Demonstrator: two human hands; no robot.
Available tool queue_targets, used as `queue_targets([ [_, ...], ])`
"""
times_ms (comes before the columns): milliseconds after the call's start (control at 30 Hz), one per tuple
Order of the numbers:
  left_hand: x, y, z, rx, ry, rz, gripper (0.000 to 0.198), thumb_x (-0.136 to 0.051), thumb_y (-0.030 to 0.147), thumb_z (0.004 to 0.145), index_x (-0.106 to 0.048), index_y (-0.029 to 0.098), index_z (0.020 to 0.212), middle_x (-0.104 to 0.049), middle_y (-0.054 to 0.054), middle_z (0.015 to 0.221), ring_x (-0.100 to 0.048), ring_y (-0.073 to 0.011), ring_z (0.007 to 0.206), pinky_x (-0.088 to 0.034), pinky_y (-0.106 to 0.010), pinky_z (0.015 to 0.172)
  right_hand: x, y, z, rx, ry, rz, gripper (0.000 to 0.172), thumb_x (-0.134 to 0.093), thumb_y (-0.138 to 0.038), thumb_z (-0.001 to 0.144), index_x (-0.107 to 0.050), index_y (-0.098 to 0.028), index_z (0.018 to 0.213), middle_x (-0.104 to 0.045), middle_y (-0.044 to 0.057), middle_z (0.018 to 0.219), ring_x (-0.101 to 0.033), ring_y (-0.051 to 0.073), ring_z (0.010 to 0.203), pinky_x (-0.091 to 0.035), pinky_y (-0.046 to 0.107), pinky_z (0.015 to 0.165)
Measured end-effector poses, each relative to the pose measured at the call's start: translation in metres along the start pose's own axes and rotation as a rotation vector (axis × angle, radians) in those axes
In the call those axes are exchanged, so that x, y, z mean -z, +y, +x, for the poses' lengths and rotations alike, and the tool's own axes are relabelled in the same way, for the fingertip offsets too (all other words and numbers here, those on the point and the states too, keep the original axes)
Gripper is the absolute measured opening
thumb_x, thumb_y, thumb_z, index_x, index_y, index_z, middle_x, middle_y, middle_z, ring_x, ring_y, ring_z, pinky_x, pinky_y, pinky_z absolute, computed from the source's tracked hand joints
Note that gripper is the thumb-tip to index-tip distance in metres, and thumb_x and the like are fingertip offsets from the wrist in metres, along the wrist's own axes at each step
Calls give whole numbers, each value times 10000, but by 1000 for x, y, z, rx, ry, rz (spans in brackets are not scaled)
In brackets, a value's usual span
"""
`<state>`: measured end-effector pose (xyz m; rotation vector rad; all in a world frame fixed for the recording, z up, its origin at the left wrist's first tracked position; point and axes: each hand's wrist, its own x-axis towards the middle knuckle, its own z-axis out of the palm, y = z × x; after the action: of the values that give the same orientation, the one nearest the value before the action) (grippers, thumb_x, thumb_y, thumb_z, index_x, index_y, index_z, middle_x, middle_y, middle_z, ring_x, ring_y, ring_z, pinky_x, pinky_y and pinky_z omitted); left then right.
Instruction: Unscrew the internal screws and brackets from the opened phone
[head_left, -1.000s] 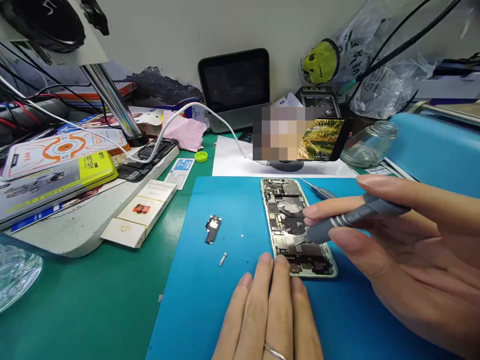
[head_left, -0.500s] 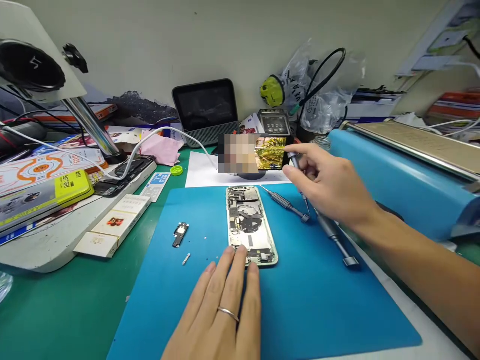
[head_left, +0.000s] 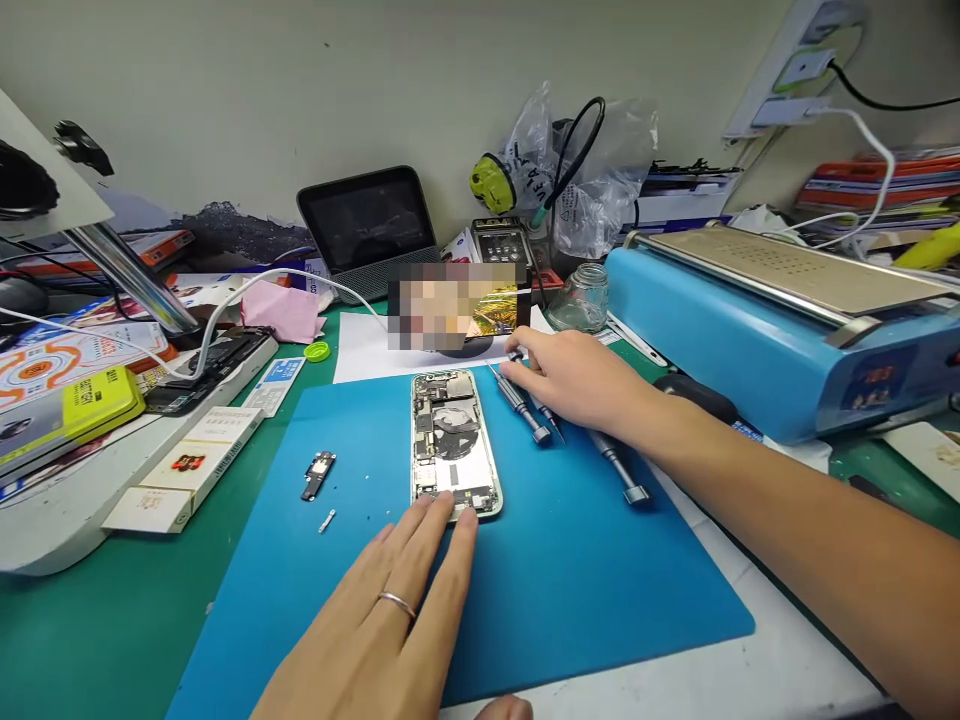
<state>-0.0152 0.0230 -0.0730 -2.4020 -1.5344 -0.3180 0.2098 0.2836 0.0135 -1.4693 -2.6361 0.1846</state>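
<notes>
1. R hand point(head_left: 571, 374): thumb & index at the cap end of a slim screwdriver point(head_left: 552, 416), other fingers mostly hidden; cannot tell if they pinch it or have let go. 1 s ago the driver was in these fingers, angled over the phone's lower half; 0.5 s ago, up off the mat's R side. Now it is down among the other drivers, shaft low, tip toward me.

2. L hand point(head_left: 358, 632): fingers straight, index spread from middle, the rest close together; tips laid on the phone's near end. Same hold as 0.5 s ago, pinching nothing.

3. Opened phone point(head_left: 455, 440): flat on the blue mat point(head_left: 577, 600), ctr, insides up, no tool over it. Judgement: driver work on the phone is paused, tool being put aside; L fingers just steady it.

4. Adjacent, R: short screwdriver point(head_left: 517, 400) & long screwdriver point(head_left: 619, 470), either side of the slim one.

5. Adjacent, L: black part point(head_left: 319, 476) & metal strip point(head_left: 327, 521), apart from the phone, not refitted.

6. Outer: glass jar point(head_left: 579, 300) beyond R hand; blue machine point(head_left: 712, 335) farther R.
</notes>
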Motion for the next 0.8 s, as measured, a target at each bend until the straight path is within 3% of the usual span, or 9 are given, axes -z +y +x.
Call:
queue_targets([
  [133, -8, 3, -4, 17, 65, 0, 851, -145, 650, 1401, 83, 213, 2095, -560, -67, 1977, -713, -267, 1741, -649, -387, 1352, 0, -1, 0, 36, 16, 10, 375, -859, -517, 1278, -850, -201, 1480, -888, 99, 1382, -889, 277, 1187, -791, 516, 1079],
  [267, -1, -4, -3, -6, 22, 9, 859, -173, 645, 1400, 50, 198, 2099, -482, -69, 2025, -689, -274, 1766, -651, -385, 1351, 1, -2, -3, 98, 47, 53, 363, -844, -514, 1286, -846, -199, 1465, -885, 79, 1303, -882, 260, 1115, -788, 492, 1038],
  [400, 15, -24, 3, -183, -75, 56, 898, -495, 695, 1373, -357, 125, 2053, -504, -125, 2008, -741, -309, 1721, -672, -338, 1308, -2, -3, -6, 213, 34, 105, 375, -855, -521, 1277, -830, -194, 1459, -861, 43, 1181, -849, 225, 980, -771, 432, 933],
  [467, 20, -31, 5, -217, -84, 66, 921, -604, 710, 1341, -439, 106, 2016, -527, -146, 1993, -762, -328, 1700, -688, -343, 1286, -6, -3, -6, 260, 8, 122, 333, -864, -513, 1270, -839, -194, 1360, -844, 24, 1118, -824, 209, 930, -753, 409, 901],
  [600, 21, -25, 4, -194, -77, 53, 915, -586, 744, 1337, -465, 136, 2010, -530, -123, 2005, -756, -327, 1711, -703, -368, 1273, -13, -1, -4, 303, -23, 161, 333, -845, -527, 1279, -833, -199, 1225, -795, -12, 993, -767, 186, 834, -711, 379, 852],
  [700, 21, -12, 4, -44, -102, 11, 881, -638, 800, 1302, -588, 213, 1957, -497, -107, 2032, -697, -361, 1775, -682, -460, 1348, -15, 0, -2, 314, -6, 202, 338, -830, -535, 1275, -828, -208, 1191, -746, -40, 906, -703, 180, 760, -657, 367, 820],
  [800, 23, -6, 7, -50, -76, -17, 780, -394, 753, 1386, -663, 234, 1902, -571, -109, 1995, -696, -336, 1776, -688, -447, 1340, -14, 1, -3, 340, 32, 252, 292, -803, -503, 1236, -846, -228, 1147, -691, -53, 804, -633, 191, 698, -542, 356, 788],
])
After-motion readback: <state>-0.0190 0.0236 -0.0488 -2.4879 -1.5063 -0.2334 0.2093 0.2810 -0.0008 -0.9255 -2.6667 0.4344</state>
